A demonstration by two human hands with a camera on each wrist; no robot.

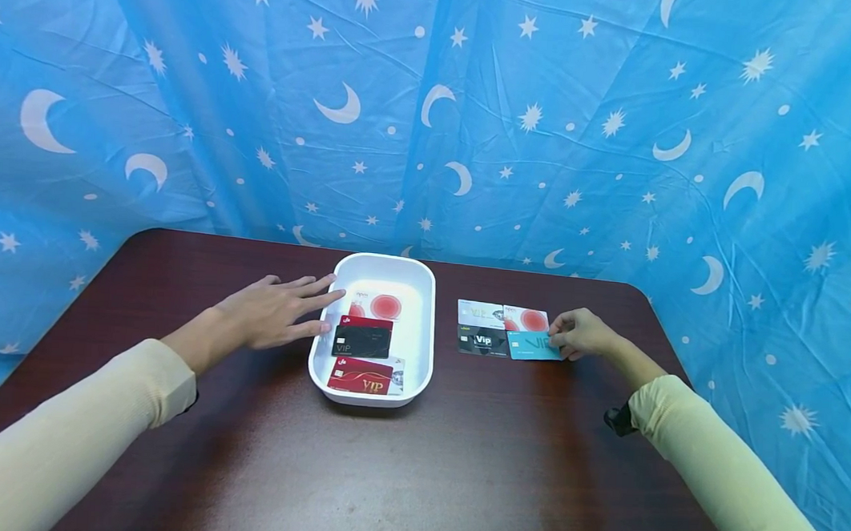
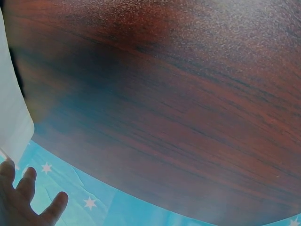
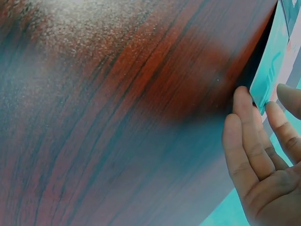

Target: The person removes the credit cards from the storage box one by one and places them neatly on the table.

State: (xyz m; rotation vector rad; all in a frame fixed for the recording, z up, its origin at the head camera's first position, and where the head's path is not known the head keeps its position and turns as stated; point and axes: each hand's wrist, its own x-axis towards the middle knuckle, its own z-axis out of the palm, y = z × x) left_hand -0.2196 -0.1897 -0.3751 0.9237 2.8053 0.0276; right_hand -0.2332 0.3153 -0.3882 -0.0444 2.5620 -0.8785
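A white plastic tray (image 1: 427, 330) stands on the table with several cards in it. My left hand (image 1: 271, 312) is spread with its fingertips at the tray's left rim; its fingers (image 2: 55, 207) show at the lower corner of the left wrist view. Right of the tray, cards form a two-by-two block: a silver-white card (image 1: 475, 312), a white card with red circles (image 1: 525, 319), a black Vip card (image 1: 481, 342) and a teal VIP card (image 1: 529, 347). My right hand (image 1: 581, 335) pinches the teal card's right edge, which looks slightly tilted in the right wrist view.
Inside the tray lie a white card with red circles (image 1: 386, 306), a black VIP card (image 1: 362, 341) overlapping a red one, and a red VIP card (image 1: 358, 377) over a pale card. Behind the dark wood table (image 1: 429, 474) hangs a blue star-patterned curtain (image 1: 404, 120).
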